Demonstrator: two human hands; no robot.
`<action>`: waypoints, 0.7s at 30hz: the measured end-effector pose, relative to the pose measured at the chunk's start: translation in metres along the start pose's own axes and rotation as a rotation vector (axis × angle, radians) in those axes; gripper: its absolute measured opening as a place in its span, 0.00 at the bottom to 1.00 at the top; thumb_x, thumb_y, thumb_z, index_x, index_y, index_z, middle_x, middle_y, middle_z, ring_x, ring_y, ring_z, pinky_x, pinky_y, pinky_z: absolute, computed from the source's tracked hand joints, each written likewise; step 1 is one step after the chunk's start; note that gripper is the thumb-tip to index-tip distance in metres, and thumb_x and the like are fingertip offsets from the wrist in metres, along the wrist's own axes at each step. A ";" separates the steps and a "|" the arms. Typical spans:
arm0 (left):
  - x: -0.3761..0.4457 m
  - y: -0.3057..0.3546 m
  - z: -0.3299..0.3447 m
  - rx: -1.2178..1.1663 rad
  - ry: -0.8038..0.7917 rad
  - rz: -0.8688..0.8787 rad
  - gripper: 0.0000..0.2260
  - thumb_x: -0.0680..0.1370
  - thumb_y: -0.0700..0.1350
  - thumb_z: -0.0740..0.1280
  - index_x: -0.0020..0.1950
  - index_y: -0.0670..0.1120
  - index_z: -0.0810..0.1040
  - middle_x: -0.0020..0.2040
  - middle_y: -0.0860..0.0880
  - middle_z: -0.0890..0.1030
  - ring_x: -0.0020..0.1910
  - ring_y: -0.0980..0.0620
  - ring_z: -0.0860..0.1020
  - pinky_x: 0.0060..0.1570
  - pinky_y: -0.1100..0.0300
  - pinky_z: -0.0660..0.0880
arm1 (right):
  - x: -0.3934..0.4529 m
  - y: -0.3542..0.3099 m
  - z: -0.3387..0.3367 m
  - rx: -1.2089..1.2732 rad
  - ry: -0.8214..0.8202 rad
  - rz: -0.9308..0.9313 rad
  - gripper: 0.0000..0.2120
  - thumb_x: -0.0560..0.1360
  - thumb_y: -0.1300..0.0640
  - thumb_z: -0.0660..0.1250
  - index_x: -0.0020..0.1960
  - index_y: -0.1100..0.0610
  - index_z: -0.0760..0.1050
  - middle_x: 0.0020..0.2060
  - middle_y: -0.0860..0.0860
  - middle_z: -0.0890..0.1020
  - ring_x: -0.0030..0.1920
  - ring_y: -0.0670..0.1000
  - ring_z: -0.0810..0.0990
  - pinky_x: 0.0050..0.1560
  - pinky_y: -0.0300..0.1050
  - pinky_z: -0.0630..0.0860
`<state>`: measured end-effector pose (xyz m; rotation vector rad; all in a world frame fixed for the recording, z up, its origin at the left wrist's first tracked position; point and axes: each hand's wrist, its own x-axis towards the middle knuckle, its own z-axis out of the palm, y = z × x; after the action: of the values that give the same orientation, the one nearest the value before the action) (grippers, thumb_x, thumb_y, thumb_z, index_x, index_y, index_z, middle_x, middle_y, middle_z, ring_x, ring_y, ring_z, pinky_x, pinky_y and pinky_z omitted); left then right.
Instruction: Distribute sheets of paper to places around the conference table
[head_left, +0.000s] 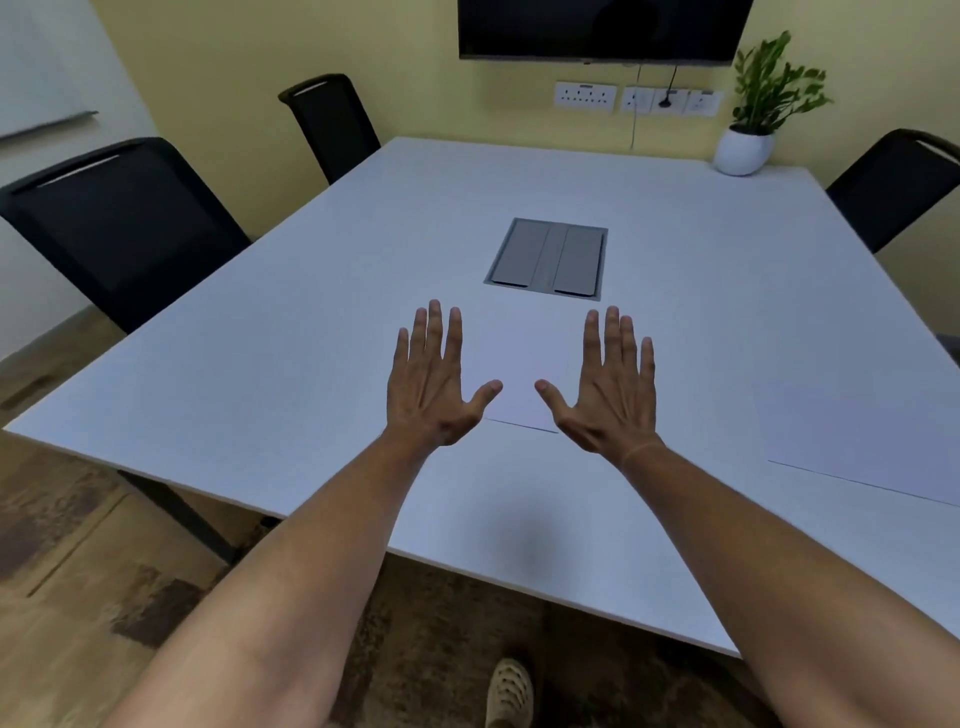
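A white sheet of paper (519, 364) lies flat on the white conference table (260, 364), just in front of me. My left hand (434, 382) hovers palm down over the sheet's left edge with its fingers spread. Over the sheet's right edge is my right hand (605, 384), also flat with fingers apart. Neither hand holds anything. A second white sheet (857, 436) lies on the table at the right, partly cut off by the frame edge.
A grey cable hatch (548, 260) sits in the table's middle. Two black chairs (124, 228) (332, 124) stand along the left side, another chair (893, 187) at the right. A potted plant (748, 140) stands at the far right corner, under a wall screen (602, 28).
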<state>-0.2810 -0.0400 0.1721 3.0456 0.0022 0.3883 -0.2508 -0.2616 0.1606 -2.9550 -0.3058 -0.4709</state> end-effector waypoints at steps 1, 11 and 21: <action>0.009 -0.004 0.006 -0.004 -0.012 0.001 0.43 0.76 0.70 0.48 0.79 0.45 0.33 0.79 0.42 0.35 0.78 0.44 0.35 0.77 0.46 0.39 | 0.008 -0.001 0.008 0.001 -0.010 0.013 0.48 0.74 0.28 0.48 0.80 0.57 0.36 0.80 0.58 0.40 0.80 0.57 0.39 0.78 0.60 0.39; 0.104 -0.028 0.082 -0.023 -0.154 0.028 0.43 0.77 0.70 0.49 0.79 0.45 0.34 0.79 0.43 0.35 0.78 0.45 0.36 0.77 0.48 0.38 | 0.089 0.009 0.082 0.049 -0.094 0.130 0.48 0.75 0.29 0.52 0.81 0.57 0.38 0.80 0.58 0.43 0.80 0.58 0.41 0.78 0.59 0.40; 0.159 -0.046 0.146 -0.062 -0.309 0.038 0.43 0.76 0.70 0.51 0.80 0.44 0.40 0.81 0.43 0.41 0.79 0.45 0.41 0.76 0.50 0.42 | 0.127 0.013 0.139 0.144 -0.241 0.251 0.49 0.75 0.31 0.56 0.81 0.58 0.39 0.80 0.60 0.49 0.80 0.58 0.47 0.79 0.56 0.45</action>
<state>-0.0897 -0.0029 0.0675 3.0125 -0.0828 -0.0810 -0.0890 -0.2290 0.0689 -2.8539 0.0102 -0.0594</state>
